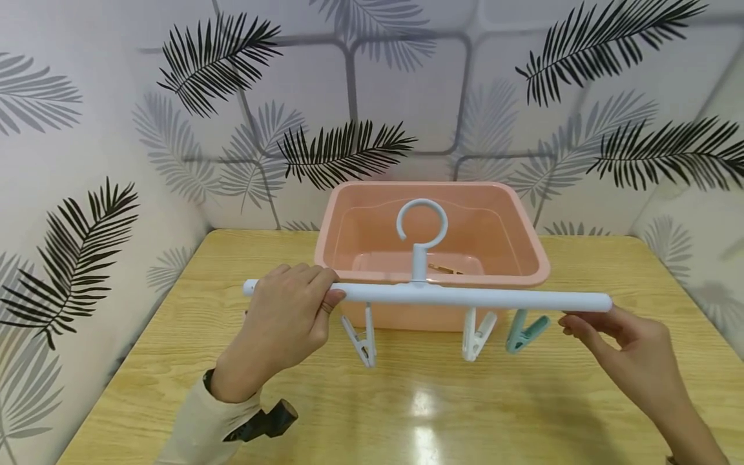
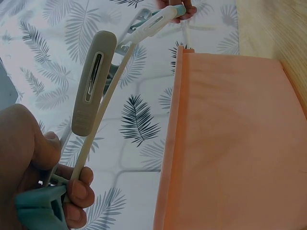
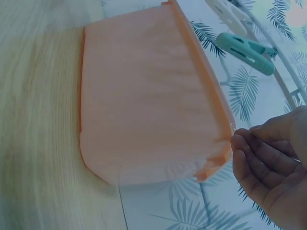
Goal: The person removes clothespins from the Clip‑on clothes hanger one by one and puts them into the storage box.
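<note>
A pale blue clip hanger [image 1: 465, 297] is held up level in front of a pink plastic tub [image 1: 535, 265], its hook [image 1: 444, 226] pointing up. My left hand [image 1: 290, 310] grips the bar near its left end, fingers wrapped over it. At the right end, my right hand [image 1: 633, 349] has its fingers curled under the bar, thumb against fingertips; I cannot tell exactly which part they pinch. Below the bar hang a grey clip [image 1: 369, 342], a white clip [image 1: 473, 336] and a teal clip [image 1: 519, 336]. Another teal clip [image 2: 43, 208] is beside my left fingers.
The tub stands on a wood-grain table [image 1: 174, 361] near the back wall [image 1: 407, 97], which has a leaf pattern. A small brown-gold piece [image 1: 444, 268] lies inside the tub. A dark wrist strap with a camera [image 1: 273, 420] is on the left sleeve.
</note>
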### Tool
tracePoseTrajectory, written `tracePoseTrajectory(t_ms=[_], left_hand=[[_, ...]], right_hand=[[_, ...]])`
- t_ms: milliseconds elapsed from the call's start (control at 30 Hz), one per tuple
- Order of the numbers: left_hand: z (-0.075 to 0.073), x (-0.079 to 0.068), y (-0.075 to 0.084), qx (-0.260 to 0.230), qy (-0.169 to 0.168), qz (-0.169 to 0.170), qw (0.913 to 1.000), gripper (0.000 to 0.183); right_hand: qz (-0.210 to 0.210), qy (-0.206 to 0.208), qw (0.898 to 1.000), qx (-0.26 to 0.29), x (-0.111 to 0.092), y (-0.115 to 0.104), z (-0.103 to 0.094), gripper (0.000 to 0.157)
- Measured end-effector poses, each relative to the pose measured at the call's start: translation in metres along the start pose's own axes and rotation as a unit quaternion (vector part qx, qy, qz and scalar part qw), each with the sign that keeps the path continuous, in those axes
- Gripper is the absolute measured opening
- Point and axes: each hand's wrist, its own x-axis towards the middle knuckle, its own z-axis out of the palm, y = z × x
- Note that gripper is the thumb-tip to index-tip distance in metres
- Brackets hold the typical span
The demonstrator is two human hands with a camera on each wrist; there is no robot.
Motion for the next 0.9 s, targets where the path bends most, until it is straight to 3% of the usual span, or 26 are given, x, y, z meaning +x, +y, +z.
tracePoseTrajectory(t_ms=[233,467,567,700,833,900], left_hand=[[0.0,0.001,0.0,0.001,0.007,0.003,1.0,0.021],[0.001,0.003,0.001,-0.003,0.003,0.0,1.0,0.021],[0.002,0.003,0.001,-0.004,-0.001,-0.004,1.0,0.021],[0.003,0.003,0.001,-0.005,-0.005,-0.006,1.0,0.021],[0.005,0.004,0.002,-0.005,-0.004,-0.005,1.0,0.022],[0.005,0.004,0.002,-0.005,-0.004,-0.005,1.0,0.023]], right_hand=[[-0.006,-0.077,0.995,0.063,-0.01,-0.009,0.012,0.032],[0.01,-0.124,0.981,0.146,-0.013,-0.019,0.023,0.035],[0.015,-0.126,0.968,0.216,-0.013,-0.019,0.026,0.041],[0.046,-0.136,0.942,0.304,-0.015,-0.019,0.028,0.043],[0.093,-0.159,0.92,0.346,-0.016,-0.02,0.03,0.036],[0.11,-0.162,0.914,0.355,-0.016,-0.02,0.031,0.033]])
